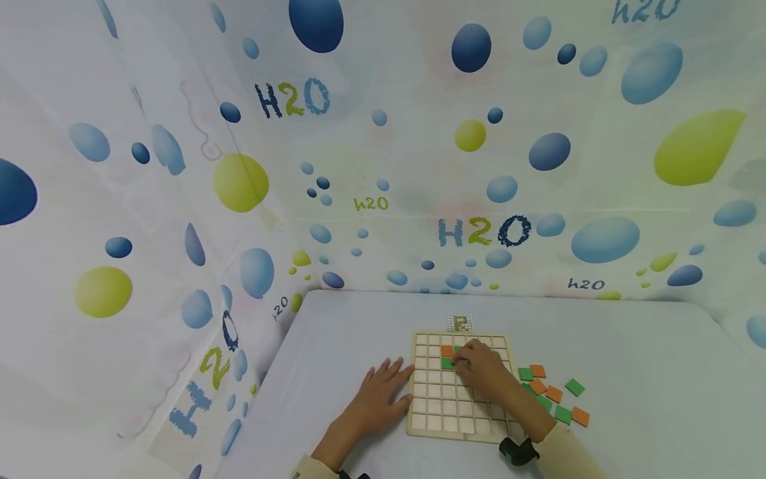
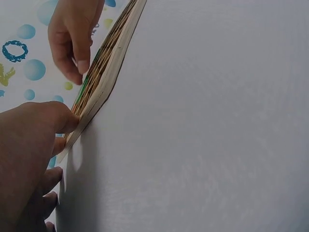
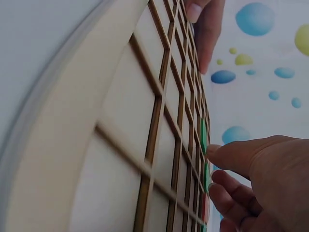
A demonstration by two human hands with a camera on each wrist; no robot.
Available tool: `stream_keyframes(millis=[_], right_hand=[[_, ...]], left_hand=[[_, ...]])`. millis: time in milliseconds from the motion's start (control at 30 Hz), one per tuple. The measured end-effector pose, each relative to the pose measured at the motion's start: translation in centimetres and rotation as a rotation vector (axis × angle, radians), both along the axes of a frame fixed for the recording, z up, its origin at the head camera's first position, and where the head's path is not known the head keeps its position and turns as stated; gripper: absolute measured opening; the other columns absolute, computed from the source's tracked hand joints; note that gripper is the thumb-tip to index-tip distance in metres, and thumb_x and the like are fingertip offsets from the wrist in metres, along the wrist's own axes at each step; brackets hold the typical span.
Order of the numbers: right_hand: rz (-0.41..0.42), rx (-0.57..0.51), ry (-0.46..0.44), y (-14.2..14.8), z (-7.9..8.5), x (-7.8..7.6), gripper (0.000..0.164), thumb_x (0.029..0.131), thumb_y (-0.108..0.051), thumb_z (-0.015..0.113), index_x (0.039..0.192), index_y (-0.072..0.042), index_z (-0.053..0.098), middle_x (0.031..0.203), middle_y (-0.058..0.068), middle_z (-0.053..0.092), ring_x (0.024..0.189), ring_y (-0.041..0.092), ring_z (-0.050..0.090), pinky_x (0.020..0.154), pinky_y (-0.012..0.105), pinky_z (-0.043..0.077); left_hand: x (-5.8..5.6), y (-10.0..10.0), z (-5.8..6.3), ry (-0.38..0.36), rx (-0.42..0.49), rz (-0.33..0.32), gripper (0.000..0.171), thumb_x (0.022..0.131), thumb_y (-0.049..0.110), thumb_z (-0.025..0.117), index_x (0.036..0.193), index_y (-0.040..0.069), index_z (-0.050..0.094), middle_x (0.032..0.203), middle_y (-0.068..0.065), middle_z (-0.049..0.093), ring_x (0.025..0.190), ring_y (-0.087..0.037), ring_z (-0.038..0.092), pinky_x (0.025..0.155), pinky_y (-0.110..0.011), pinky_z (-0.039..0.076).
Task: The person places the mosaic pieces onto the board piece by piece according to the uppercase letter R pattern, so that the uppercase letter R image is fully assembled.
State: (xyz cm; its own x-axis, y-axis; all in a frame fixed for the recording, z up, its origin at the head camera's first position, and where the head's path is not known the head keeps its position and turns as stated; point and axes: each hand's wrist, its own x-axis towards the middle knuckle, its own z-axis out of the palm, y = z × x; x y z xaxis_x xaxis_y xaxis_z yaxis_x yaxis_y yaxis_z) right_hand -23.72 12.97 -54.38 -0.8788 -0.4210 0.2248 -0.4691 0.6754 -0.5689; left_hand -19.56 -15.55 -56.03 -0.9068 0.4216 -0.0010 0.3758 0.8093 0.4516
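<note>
A wooden grid board (image 1: pixel 425 410) lies on the table, with orange (image 1: pixel 447 350) and green tiles (image 1: pixel 447 363) set in its upper cells. My left hand (image 1: pixel 382 394) lies spread at the board's left edge, thumb and fingertips touching the frame, as the left wrist view also shows. Over the upper middle of the board is my right hand (image 1: pixel 483 370). In the right wrist view its thumb (image 3: pixel 227 152) touches down by a green tile (image 3: pixel 203 135), apart from the loosely bent fingers. The hand partly hides the tiles around it in the head view.
Loose green (image 1: pixel 574 387) and orange tiles (image 1: pixel 580 416) lie scattered right of the board, some overlapping. A small card with a brown grid pattern (image 1: pixel 459 322) sits just behind the board. The white table (image 1: pixel 652 372) meets a patterned curtain (image 1: pixel 413 153) at the back and left.
</note>
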Motion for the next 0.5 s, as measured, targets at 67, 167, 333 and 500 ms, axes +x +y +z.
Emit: stream_keyframes(millis=[67, 167, 333, 500], right_hand=[[-0.041, 0.008, -0.009, 0.9, 0.0, 0.3, 0.009, 0.099, -0.007, 0.071, 0.102, -0.013, 0.076, 0.102, 0.002, 0.063, 0.087, 0.017, 0.059, 0.072, 0.035, 0.050], [-0.096, 0.017, -0.043, 2.9, 0.1, 0.7, 0.008, 0.099, -0.010, 0.072, 0.105, -0.013, 0.076, 0.107, 0.005, 0.064, 0.089, 0.018, 0.061, 0.075, 0.042, 0.052], [-0.190, 0.041, -0.064, 7.7, 0.3, 1.6, 0.019, 0.096, -0.013, 0.076, 0.114, -0.007, 0.072, 0.112, 0.014, 0.065, 0.094, 0.026, 0.065, 0.078, 0.049, 0.057], [-0.350, 0.096, -0.204, 13.3, 1.0, 2.5, 0.035, 0.097, -0.018, 0.076, 0.122, 0.004, 0.064, 0.114, 0.024, 0.062, 0.100, 0.035, 0.065, 0.084, 0.053, 0.058]], left_hand=[[0.0, 0.0, 0.0, 0.004, 0.006, -0.004, 0.059, 0.106, 0.040, 0.055, 0.161, 0.022, 0.046, 0.170, -0.010, 0.038, 0.158, -0.040, 0.030, 0.126, -0.068, 0.022], [0.1, 0.0, 0.1, 0.006, 0.008, -0.004, 0.059, 0.106, 0.040, 0.055, 0.161, 0.022, 0.046, 0.169, -0.011, 0.038, 0.158, -0.041, 0.031, 0.125, -0.068, 0.023], [0.0, 0.1, 0.0, 0.002, 0.004, -0.002, 0.060, 0.106, 0.042, 0.055, 0.162, 0.022, 0.045, 0.170, -0.010, 0.038, 0.158, -0.040, 0.030, 0.125, -0.068, 0.022], [-0.1, 0.2, -0.1, -0.003, -0.006, 0.005, 0.060, 0.106, 0.043, 0.053, 0.162, 0.024, 0.044, 0.171, -0.008, 0.036, 0.159, -0.038, 0.029, 0.126, -0.067, 0.021]])
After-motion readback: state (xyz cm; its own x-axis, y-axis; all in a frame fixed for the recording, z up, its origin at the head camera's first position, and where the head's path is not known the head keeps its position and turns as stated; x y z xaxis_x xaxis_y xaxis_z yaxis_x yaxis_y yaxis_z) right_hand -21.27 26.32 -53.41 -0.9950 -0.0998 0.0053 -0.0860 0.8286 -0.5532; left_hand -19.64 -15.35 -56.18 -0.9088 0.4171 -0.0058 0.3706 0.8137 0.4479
